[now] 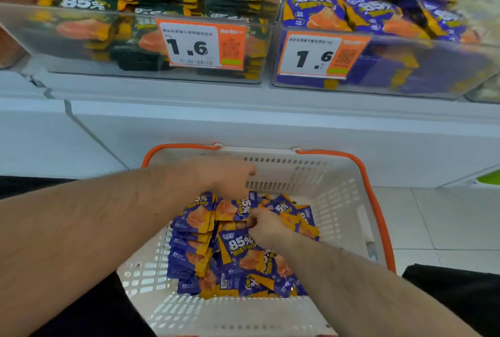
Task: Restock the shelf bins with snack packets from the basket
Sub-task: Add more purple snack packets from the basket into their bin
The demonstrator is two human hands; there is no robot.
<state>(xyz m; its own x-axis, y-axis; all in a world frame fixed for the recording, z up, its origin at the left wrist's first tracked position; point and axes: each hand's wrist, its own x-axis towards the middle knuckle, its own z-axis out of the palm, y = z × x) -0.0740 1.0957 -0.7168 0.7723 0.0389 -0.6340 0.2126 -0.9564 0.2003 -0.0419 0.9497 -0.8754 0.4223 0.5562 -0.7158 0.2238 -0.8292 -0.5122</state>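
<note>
Shelf (243, 109): white, I see two clear bins.
Left bin (135, 38): green packets.
Right bin (378, 60): purple packets.
Basket (338, 196): below, holding the purple packet pile (216, 250).
Left hand (224, 177): fingers curled into the pile.
Right hand (266, 228): pinching a packet.

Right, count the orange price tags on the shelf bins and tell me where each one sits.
2. One orange price tag hangs on the front of the clear plastic bin of dark green packets, on the left. The other orange price tag is on the clear bin of purple packets, on the right.
</note>
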